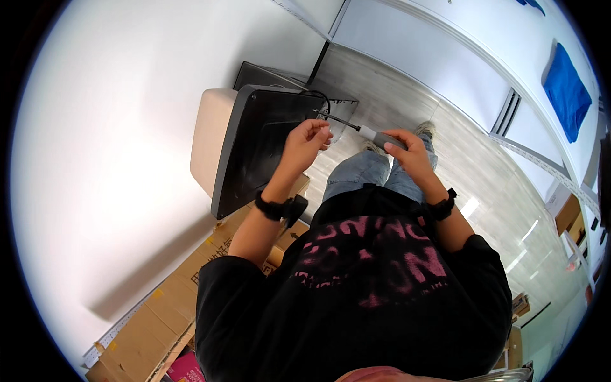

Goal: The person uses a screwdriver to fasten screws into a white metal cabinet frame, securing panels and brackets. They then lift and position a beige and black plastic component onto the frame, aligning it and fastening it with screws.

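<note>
My right hand is wrapped round the grey handle of a screwdriver. Its thin dark shaft points left, with the tip by the edge of a black panel. That panel is one face of a boxy appliance with a beige body, tilted against the white wall. Just below the shaft, my left hand has its fingers curled together in front of the panel. Whatever is between those fingertips, if anything, is too small to tell. A black cable loops near the panel's upper right corner.
Under the appliance lie cardboard boxes along the wall. A dark metal box stands behind it. White low panels border the grey floor ahead. Blue cloth is at the far right.
</note>
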A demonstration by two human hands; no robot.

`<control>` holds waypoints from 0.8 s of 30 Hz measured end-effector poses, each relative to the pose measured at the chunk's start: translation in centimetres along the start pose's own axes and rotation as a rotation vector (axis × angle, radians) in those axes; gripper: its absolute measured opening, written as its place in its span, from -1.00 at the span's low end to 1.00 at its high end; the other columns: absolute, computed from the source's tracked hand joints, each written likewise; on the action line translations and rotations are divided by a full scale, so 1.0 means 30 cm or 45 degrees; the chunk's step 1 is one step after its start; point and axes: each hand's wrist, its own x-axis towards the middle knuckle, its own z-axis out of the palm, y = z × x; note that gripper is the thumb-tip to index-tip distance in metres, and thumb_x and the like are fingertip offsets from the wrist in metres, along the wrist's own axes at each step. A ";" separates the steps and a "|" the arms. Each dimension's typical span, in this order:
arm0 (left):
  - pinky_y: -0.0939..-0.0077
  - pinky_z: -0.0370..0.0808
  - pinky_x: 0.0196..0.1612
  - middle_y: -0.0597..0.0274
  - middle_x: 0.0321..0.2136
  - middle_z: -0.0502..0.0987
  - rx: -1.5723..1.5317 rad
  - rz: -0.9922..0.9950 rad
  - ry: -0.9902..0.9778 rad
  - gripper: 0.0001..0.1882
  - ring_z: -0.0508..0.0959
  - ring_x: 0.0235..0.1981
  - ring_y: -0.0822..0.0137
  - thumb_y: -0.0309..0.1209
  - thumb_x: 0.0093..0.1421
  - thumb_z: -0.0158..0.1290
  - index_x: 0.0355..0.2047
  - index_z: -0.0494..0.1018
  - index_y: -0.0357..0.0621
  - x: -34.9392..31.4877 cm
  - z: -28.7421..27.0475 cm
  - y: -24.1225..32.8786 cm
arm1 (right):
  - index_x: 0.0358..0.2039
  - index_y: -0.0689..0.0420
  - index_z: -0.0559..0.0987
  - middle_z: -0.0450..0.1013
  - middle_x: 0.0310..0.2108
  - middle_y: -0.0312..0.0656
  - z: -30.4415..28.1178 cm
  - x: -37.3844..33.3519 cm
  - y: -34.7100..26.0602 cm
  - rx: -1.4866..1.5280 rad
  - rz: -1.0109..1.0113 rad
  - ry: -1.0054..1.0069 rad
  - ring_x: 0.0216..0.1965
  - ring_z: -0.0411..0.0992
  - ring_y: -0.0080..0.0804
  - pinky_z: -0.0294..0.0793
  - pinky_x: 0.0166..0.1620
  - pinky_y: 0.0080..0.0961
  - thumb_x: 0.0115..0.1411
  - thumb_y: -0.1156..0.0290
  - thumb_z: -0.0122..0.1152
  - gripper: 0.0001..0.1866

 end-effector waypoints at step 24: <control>0.38 0.52 -0.31 0.12 -0.43 0.60 2.549 0.022 -0.094 -0.83 0.61 -0.33 0.15 -0.41 -0.01 0.01 -0.47 0.59 -0.10 0.255 -0.042 0.309 | -0.15 0.09 0.52 0.50 -0.33 -0.11 0.187 0.102 0.045 -0.321 -0.304 0.225 -0.27 0.47 -0.25 0.41 -0.21 -0.44 0.05 0.26 0.22 -0.65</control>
